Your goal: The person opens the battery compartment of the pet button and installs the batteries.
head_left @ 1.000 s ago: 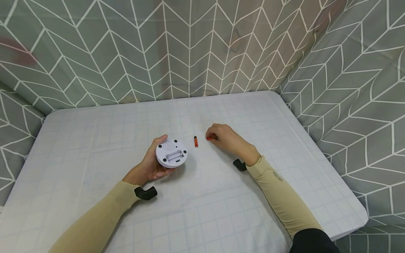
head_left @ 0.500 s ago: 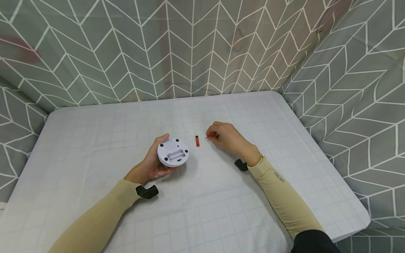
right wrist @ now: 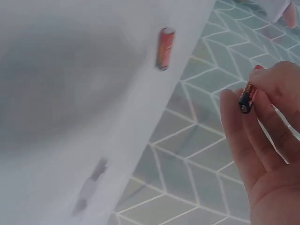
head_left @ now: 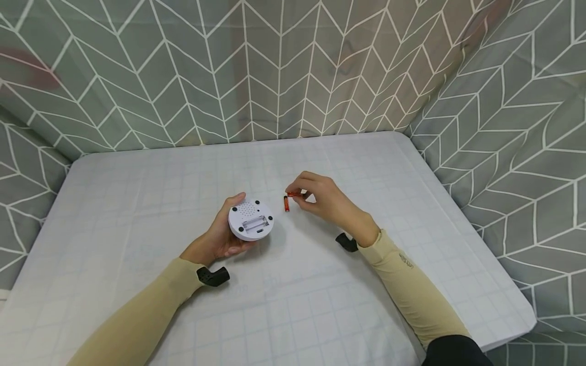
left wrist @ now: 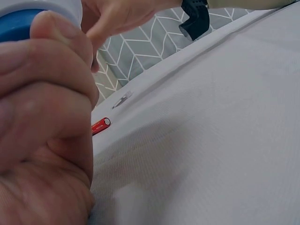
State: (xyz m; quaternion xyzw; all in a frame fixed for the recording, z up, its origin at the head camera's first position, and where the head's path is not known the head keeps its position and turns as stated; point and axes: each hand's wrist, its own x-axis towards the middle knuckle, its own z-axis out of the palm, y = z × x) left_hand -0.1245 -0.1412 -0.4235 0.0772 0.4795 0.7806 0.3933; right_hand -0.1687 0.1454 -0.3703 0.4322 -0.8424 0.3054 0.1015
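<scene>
My left hand (head_left: 220,236) holds a round white device (head_left: 244,213) with its underside up, showing speaker holes, dark feet and an uncovered battery compartment without batteries. A blue part (left wrist: 18,26) of it shows in the left wrist view. Between thumb and fingertips, my right hand (head_left: 322,195) pinches a red battery (head_left: 294,194) with a black end, raised off the table. A second red battery (head_left: 286,204) lies just below it on the table. In the right wrist view this loose battery (right wrist: 165,48) is apart from the hand.
White cloth (head_left: 274,305) covers the table. A small pale piece (left wrist: 122,100), too blurred to identify, lies past the loose battery in the left wrist view. Patterned grey curtains (head_left: 274,71) stand behind and beside the table. Each wrist wears a black camera mount (head_left: 213,277).
My right hand has lifted the pinched battery and moved left, nearer the loose battery. My left hand and the white device have hardly moved.
</scene>
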